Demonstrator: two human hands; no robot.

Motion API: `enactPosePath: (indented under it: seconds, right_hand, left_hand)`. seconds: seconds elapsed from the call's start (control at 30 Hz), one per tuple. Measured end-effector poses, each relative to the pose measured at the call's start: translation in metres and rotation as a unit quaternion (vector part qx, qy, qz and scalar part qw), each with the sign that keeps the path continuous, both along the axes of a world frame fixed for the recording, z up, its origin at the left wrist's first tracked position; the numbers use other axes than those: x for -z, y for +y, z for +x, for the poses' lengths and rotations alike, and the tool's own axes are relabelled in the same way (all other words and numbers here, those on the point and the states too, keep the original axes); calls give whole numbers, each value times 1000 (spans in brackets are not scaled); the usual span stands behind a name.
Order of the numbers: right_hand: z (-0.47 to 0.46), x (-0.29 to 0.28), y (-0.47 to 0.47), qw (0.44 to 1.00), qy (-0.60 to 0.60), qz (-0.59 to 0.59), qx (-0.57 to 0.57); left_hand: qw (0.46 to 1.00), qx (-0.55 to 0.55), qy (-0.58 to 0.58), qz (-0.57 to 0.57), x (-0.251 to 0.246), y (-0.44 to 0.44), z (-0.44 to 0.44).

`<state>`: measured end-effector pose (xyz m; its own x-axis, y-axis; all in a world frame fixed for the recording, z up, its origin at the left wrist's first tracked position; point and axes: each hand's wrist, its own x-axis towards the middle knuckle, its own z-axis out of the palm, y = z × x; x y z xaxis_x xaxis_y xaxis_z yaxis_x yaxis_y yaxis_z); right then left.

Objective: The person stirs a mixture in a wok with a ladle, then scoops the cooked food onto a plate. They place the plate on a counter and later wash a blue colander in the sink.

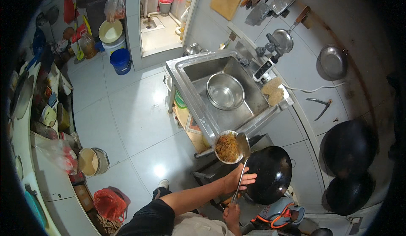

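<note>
My left hand (236, 179) reaches under the near side of a patterned bowl (217, 150) of brown and yellow cooked food, its fingers spread beneath the ladle's shaft. How firmly it bears the bowl is hard to see. My right hand (232, 213) is closed around the handle of a metal ladle (243, 144). The ladle's bowl end rests at or just over the right side of the food bowl. A black wok (271, 175), with a glossy inside and a little residue, stands right of my left hand.
Beyond the bowl stands a steel sink (203, 115) holding a metal basin (225, 91). Below the wok is a gas cylinder (274, 212) with an orange hose. Several woks and pans hang on the right wall. On the left floor are a red-lined bin (109, 203) and a bucket (90, 161).
</note>
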<state>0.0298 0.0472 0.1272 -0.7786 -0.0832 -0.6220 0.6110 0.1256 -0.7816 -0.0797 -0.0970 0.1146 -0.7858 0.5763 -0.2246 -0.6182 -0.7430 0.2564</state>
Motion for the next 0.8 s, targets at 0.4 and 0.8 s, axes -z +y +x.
enactPosePath:
  seconds: [0.4, 0.8]
  right_hand:
    - [-5, 3, 12, 998, -46, -16, 36]
    - [8, 21, 30, 996, 65, 29, -61]
  left_hand:
    - [999, 0, 21, -31, -6, 3, -4]
    - [999, 4, -34, -17, -22, 5, 2]
